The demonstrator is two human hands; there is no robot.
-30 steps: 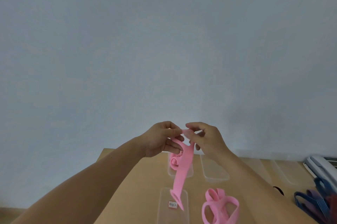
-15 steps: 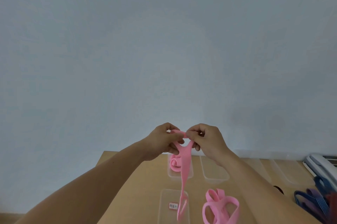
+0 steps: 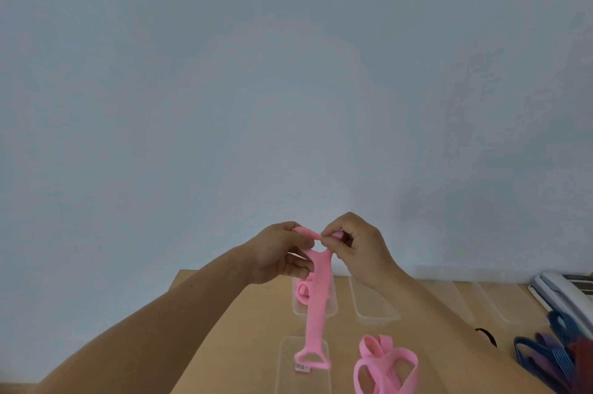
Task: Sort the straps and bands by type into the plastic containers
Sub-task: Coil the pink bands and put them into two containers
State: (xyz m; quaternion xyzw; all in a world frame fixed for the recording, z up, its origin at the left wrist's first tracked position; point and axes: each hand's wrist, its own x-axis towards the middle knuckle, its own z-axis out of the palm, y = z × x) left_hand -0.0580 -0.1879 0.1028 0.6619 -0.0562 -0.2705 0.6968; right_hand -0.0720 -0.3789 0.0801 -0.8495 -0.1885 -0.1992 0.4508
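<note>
A long pink band [image 3: 316, 303] hangs down above the wooden table [image 3: 250, 323]. My left hand [image 3: 282, 254] and my right hand [image 3: 356, 246] each pinch its top end, holding a small loop open between them. The band's lower end spreads into a loop over a clear lid [image 3: 303, 368]. Behind it, a clear plastic container [image 3: 330, 307] holds a coiled pink band [image 3: 303, 292]. More pink bands [image 3: 385, 364] lie loose on the table at the lower right.
Clear empty containers [image 3: 373, 303] stand in a row along the wall. Blue and purple bands [image 3: 552, 358] lie piled at the right edge, beside a white device [image 3: 561, 291]. A small black band [image 3: 486, 334] lies near my right forearm.
My hands have drawn slightly apart at the band's top, opening a small loop. The band hangs straighter, and its lower end has spread into a loop.
</note>
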